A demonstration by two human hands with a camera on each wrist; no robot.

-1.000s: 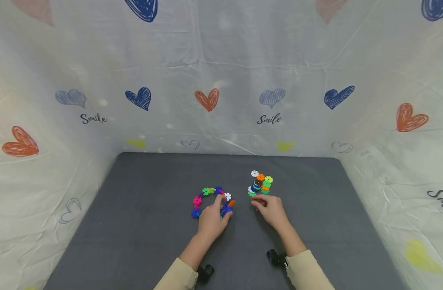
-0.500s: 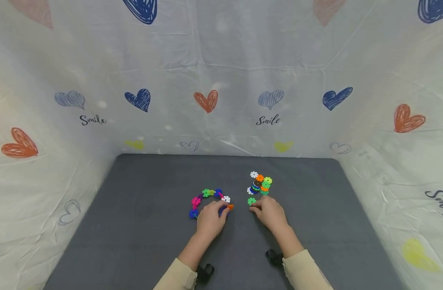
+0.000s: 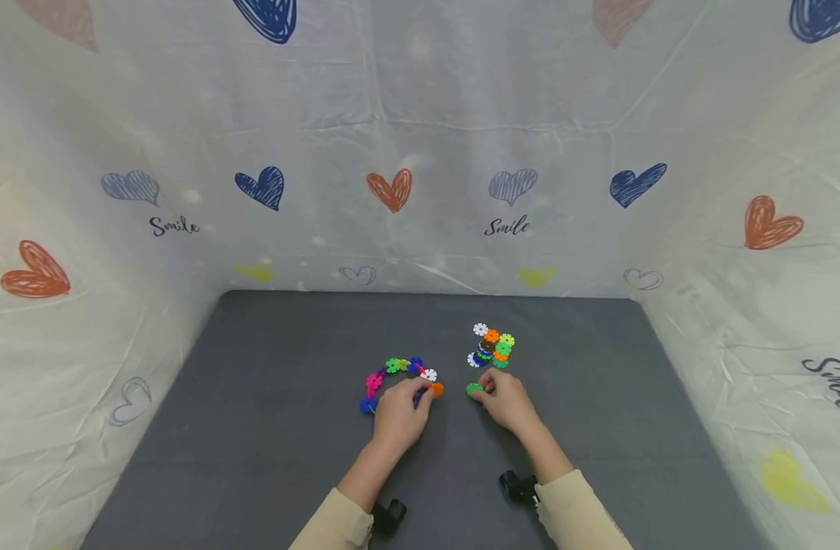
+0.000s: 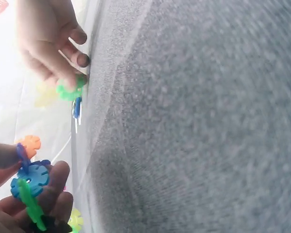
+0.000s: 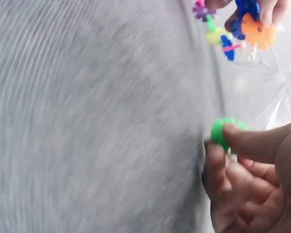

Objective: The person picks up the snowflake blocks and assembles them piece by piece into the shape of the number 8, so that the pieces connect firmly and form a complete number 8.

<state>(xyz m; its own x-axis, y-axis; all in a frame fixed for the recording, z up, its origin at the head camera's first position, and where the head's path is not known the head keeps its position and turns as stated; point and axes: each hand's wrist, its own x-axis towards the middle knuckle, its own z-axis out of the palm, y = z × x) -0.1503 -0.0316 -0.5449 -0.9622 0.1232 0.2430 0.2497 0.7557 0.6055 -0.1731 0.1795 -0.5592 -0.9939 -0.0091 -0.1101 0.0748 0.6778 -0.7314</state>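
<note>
In right hand (image 3: 508, 401): one green disc (image 3: 473, 389), pinched between thumb and fingers, low over the counter (image 3: 269, 458), apart from the chain. In left hand (image 3: 401, 412): near-right part of a curved chain of notched discs (image 3: 374, 380), pinched at an orange disc (image 3: 437, 390).

Hazards, by judgement:
1. Loss of the green disc; likely cause, a fingertip-only hold on a thin, smooth-looking rim.
2. Parting of a chain joint; likely cause, twist or sideways pull from the left fingers on shallow notches.
3. Disturbance of the pile (image 3: 503, 347); likely cause, right-hand knuckles just on its near side.

Views compared:
Head: sweep of the chain and full spread of the pile; discs beneath the left hand mostly covered.
Left wrist: pale-blue disc (image 4: 30, 180) and edge-on green link (image 4: 31, 206) among the left fingers, both obscured from above.
Right wrist: thumb laid across the green disc, orange disc nearly face-on; no sight of the pile. Junction between orange disc and white disc (image 3: 429, 375): impossible to tell in any view.
</note>
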